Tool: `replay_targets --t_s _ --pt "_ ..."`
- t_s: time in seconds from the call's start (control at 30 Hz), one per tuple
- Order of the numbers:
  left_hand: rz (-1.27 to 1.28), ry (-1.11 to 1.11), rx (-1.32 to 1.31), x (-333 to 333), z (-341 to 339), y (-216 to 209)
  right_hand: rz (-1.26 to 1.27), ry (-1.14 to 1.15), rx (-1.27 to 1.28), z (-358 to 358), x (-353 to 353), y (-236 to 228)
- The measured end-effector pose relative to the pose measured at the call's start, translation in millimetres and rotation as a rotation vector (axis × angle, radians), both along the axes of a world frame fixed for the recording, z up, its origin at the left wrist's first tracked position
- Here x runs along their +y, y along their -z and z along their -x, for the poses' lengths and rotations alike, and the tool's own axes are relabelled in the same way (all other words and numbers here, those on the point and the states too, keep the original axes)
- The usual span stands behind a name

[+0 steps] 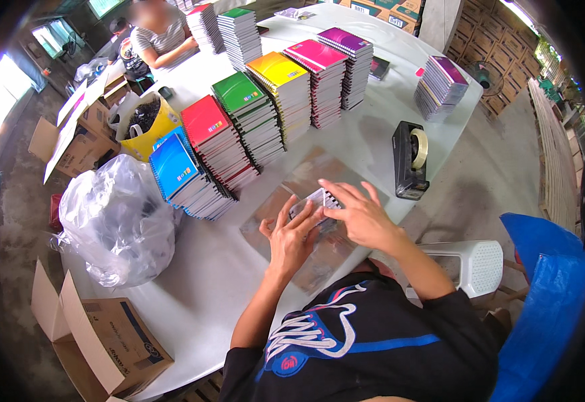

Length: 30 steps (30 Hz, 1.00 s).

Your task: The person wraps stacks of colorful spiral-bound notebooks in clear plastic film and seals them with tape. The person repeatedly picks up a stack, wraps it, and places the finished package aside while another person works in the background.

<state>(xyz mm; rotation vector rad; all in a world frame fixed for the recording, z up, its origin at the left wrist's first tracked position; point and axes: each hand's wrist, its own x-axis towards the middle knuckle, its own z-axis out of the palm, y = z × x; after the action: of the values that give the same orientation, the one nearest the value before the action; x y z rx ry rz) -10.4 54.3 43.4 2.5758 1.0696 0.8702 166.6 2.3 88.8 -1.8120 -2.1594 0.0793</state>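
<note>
A small spiral-bound notebook point(316, 199) lies on a clear, brownish-tinged plastic sheet at the table's near edge. Its black coil faces up and right, and much of it is covered by my fingers. My left hand point(294, 234) grips its left and near side, thumb and index finger at its edge and the outer fingers spread over the sheet. On the coil side, my right hand point(366, 218) holds it between thumb and forefinger, the other fingers raised and bent. Beyond my hands stand tall notebook stacks with blue point(177, 171), red point(205, 124), green point(240, 92), yellow point(275, 70), pink point(316, 53) and purple point(346, 41) covers.
Right of the sheet is a black tape dispenser point(406, 171). A bundle of clear plastic point(118, 221) and an open cardboard box point(114, 338) are at left. Another notebook stack point(441, 87) is at far right. A white stool point(480, 264) stands beside me. A person point(161, 37) sits across.
</note>
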Motion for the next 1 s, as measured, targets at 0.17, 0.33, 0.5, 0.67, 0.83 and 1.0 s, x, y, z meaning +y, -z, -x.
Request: replay_targets --t_s 0.17,0.33,0.5,0.67,0.83,1.0 --pt "-0.104 0.0 -0.059 -6 -5 21 -0.132 0.509 0.545 -84 -32 30" --pt "-0.15 -0.044 -0.071 -8 -5 28 0.063 1.156 0.81 -159 -40 69" --pt "-0.134 -0.016 -0.086 -8 -2 28 0.257 1.11 1.281 -190 -30 79" --pt "-0.17 -0.018 -0.102 -7 -2 25 0.146 1.035 1.565 -196 -37 95" --pt "-0.152 0.002 -0.063 -6 0 25 -0.152 0.707 1.887 -174 -71 105" --pt "-0.152 0.02 -0.061 -8 0 30 -0.137 0.836 1.569 -153 -115 131"
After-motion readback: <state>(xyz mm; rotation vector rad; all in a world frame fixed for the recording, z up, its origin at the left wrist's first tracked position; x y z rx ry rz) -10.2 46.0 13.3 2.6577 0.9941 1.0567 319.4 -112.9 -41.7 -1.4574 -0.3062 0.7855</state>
